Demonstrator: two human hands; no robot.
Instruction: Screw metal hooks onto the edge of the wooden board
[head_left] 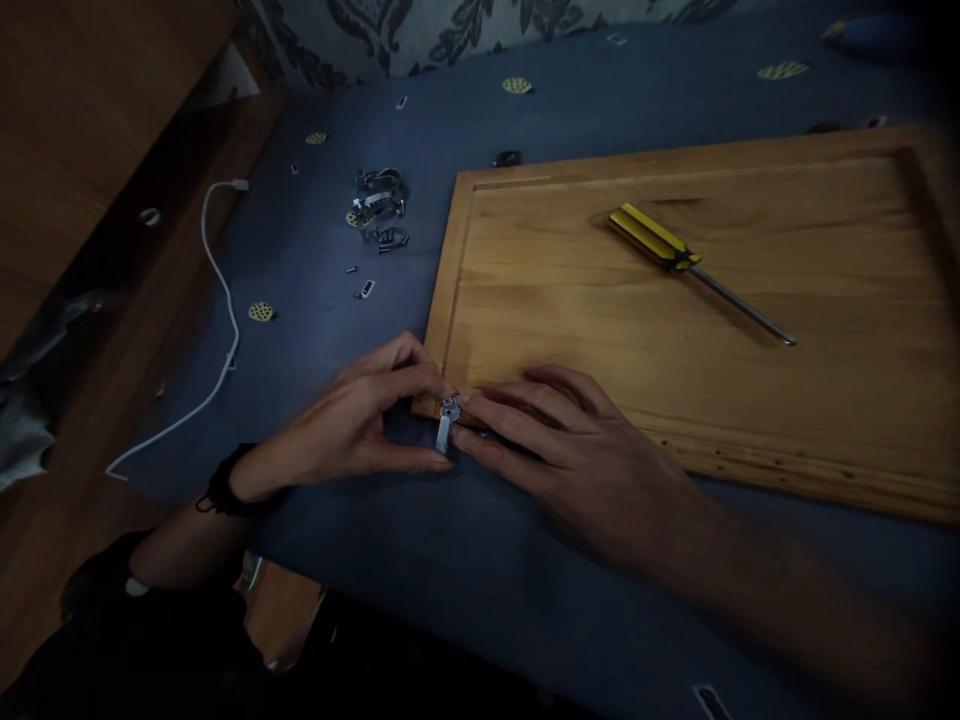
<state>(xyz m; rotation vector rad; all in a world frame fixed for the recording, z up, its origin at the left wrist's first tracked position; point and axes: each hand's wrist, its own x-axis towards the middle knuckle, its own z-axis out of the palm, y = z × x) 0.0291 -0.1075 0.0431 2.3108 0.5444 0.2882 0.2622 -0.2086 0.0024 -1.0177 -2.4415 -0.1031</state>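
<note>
Wooden panel point(540, 310): near-left corner borders blue tablecloth point(517, 570), which leaves room towards 6 o'clock. Cabinet hinge point(448, 412) at that corner. Left hand point(349, 425) half-curled, pinching hinge, thumb underneath. Right hand point(570, 455) loosely spread, fingertips against it; cannot tell whether gripping. Screwdriver point(667, 250) at 2 o'clock.

Hands point(360, 420) point(566, 450) close together (left thumb point(409, 459) straight)

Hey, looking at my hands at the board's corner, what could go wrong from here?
The metal piece between your left hand and right hand is right at the board's edge, so it could slip. The tiny screws lie loose on the cloth and might roll away. A bump could set the screwdriver rolling across the board.
</note>
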